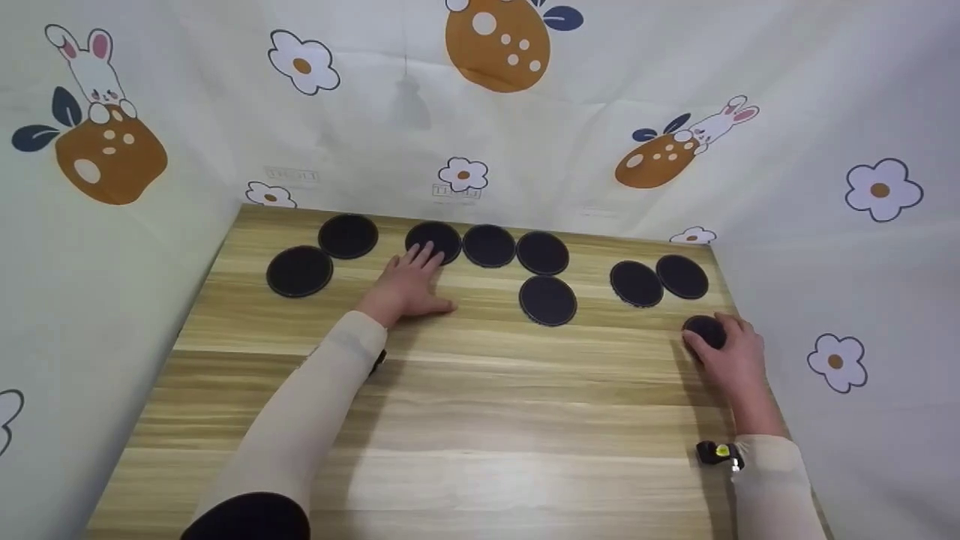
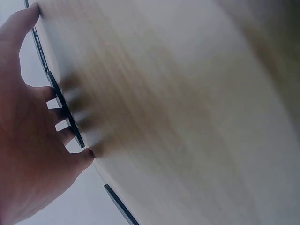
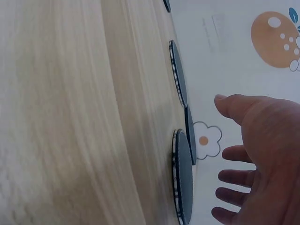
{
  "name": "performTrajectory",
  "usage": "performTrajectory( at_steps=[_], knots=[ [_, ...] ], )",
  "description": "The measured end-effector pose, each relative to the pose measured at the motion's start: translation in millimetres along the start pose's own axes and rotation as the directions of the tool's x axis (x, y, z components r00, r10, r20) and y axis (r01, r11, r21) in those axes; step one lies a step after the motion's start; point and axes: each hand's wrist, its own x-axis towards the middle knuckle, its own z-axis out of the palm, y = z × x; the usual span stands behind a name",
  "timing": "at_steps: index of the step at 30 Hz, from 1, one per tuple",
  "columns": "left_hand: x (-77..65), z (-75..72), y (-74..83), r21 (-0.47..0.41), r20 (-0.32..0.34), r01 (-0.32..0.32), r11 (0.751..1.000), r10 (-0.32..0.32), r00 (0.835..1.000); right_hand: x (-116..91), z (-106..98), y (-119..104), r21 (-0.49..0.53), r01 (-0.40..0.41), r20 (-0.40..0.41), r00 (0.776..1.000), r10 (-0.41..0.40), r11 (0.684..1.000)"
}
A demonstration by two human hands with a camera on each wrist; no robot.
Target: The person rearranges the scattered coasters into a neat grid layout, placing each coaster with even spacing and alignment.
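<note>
Several round black coasters lie flat on the wooden table. My left hand (image 1: 409, 289) is spread, its straight fingertips resting on one coaster (image 1: 442, 234) near the back edge and its thumb out to the right on the wood. In the left wrist view the fingertips of the left hand (image 2: 33, 122) meet that thin coaster (image 2: 65, 110). At the right edge, my right hand (image 1: 739, 356) is over another coaster (image 1: 705, 330), thumb and fingers at either side of it. The right wrist view shows the right hand (image 3: 262, 154) with fingers extended, a gap between them and the nearest coaster (image 3: 183, 178).
Two coasters touch at the far left, one of them here (image 1: 300, 271). Right of my left hand stand a coaster (image 1: 489, 246), another (image 1: 543, 253) and one below (image 1: 548, 301). A touching pair (image 1: 636, 283) lies back right. Patterned cloth walls (image 1: 360, 150) border the table (image 1: 480, 420).
</note>
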Motion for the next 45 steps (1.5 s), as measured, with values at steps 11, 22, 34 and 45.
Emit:
performTrajectory(
  at_steps=[11,22,34,45],
  knots=[
    [-1.1,-1.2,1.6,0.008,-0.017,-0.011,1.0,0.011,1.0,1.0,2.7,21.7,-0.071,-0.106,0.071,0.991,0.111,0.992],
    [4.8,2.3,-2.1,0.018,0.017,0.006,1.0,-0.006,1.0,2.2,3.2,23.5,-0.095,-0.073,0.123,0.989,0.085,0.993],
    [-2.1,-1.0,3.2,0.022,-0.01,-0.008,1.0,0.008,1.0,2.3,5.4,20.8,-0.132,-0.091,0.136,0.985,0.109,0.987],
    [-3.0,-1.2,1.8,0.02,-0.022,-0.002,1.0,0.003,1.0,7.3,9.9,22.7,-0.119,-0.123,0.1,0.986,0.135,0.985]
  ],
)
